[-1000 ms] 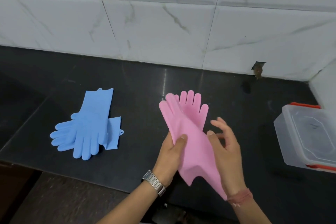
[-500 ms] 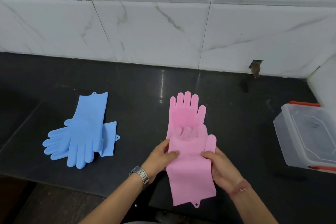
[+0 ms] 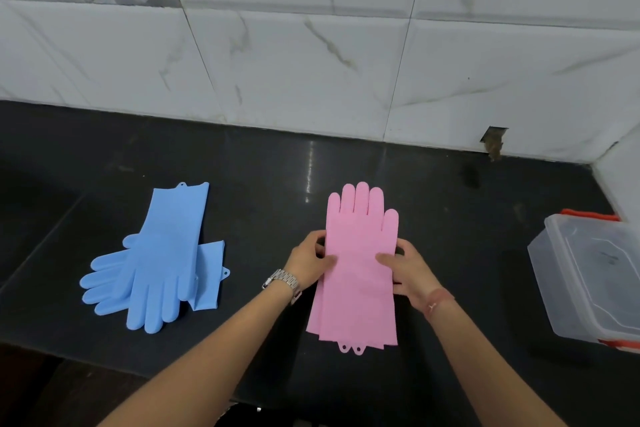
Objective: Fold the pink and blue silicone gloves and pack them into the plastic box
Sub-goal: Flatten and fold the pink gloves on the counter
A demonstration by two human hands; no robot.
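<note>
Pink gloves (image 3: 360, 274) stacked flat, unfolded, fingers toward wall.

Soft, even light is falling from above, keeping the tiled wall (image 3: 311, 55) bright while the dark desk (image 3: 277, 166) is showing a thin vertical streak of glare near its back edge. Shadows are staying faint. Wide-angle distortion is bending lines toward the corners; focus is holding sharp.

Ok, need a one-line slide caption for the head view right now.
Both hands, left and right, grip stacked pink gloves on the counter; blue gloves left, plastic box right.
</note>
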